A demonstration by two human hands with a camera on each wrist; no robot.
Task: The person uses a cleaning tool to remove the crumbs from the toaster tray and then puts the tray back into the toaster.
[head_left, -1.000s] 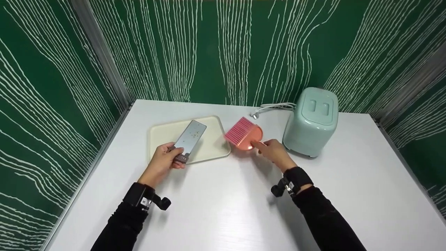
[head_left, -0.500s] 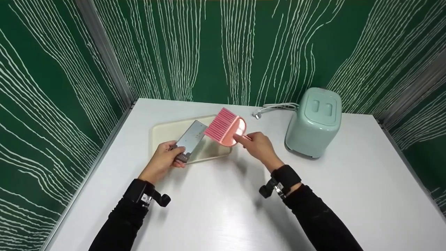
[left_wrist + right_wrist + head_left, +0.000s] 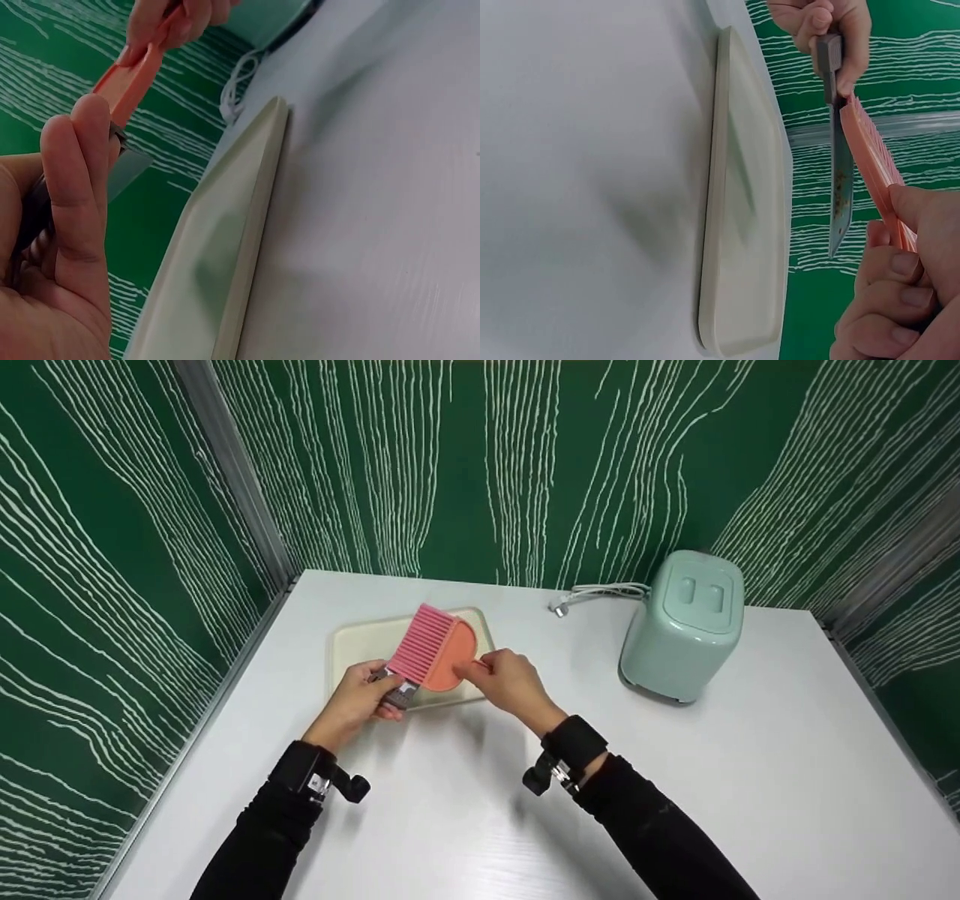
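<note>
In the head view my left hand [image 3: 358, 701] grips the dark end of a flat metal crumb tray [image 3: 841, 176] with its thumb on top. Brown specks dot its metal surface in the right wrist view. My right hand [image 3: 510, 682] pinches the handle of an orange brush [image 3: 452, 656] with pink ridged bristles. From above, the bristles cover most of the crumb tray; whether they touch it I cannot tell. Both are held up above a cream tray [image 3: 360, 641] on the table. The left wrist view shows the brush's orange edge [image 3: 131, 86] just beyond my left fingers [image 3: 71, 187].
A mint-green toaster [image 3: 682, 622] with a lid on top stands at the right rear of the white table [image 3: 450, 825]. Its white cord and plug [image 3: 559, 606] lie beside it near the back edge. Green patterned panels [image 3: 517, 472] rise behind and at both sides.
My right hand has carried the brush leftward, from beside the cream tray to over the crumb tray, so the bristles now hide its metal surface from above. My left hand has stayed nearly still.
</note>
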